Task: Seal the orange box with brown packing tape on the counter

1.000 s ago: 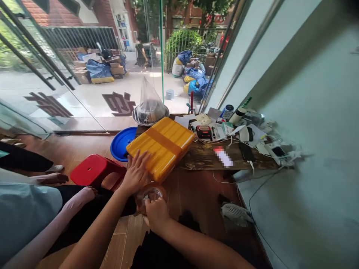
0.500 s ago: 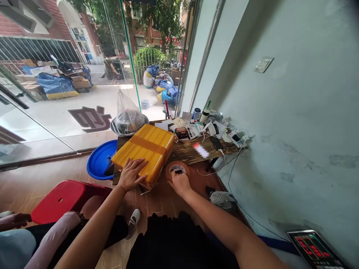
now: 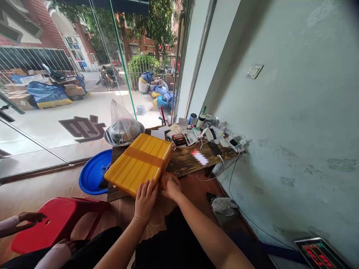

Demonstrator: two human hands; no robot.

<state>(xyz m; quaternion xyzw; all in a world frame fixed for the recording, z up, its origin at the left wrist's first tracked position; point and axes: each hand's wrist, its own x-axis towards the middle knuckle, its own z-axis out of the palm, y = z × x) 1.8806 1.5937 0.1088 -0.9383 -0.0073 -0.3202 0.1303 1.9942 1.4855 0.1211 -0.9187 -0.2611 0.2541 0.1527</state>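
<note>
A yellow tape-wrapped package point(image 3: 126, 170) lies on the near left end of the dark wooden table, with a darker tape band across its top. The fingers of my left hand point(image 3: 146, 200) are stretched out along the package's near right edge, touching it. Close to the package's right side, my right hand point(image 3: 171, 190) grips a roll of orange-brown packing tape point(image 3: 177, 181). Much of the roll is hidden behind that hand, and I cannot tell whether a strip runs from it to the package.
Bottles, papers, a phone point(image 3: 215, 148) and cables crowd the back of the wooden table point(image 3: 185, 164). A blue basin point(image 3: 89, 175) and a red stool point(image 3: 47, 220) stand left. Another person's hand point(image 3: 32, 217) is above the stool. A lit display point(image 3: 316, 254) sits lower right.
My left hand has shifted right along the package's near edge. The tape roll in my right hand has come closer to the package's side. The other person's hand has risen over the stool.
</note>
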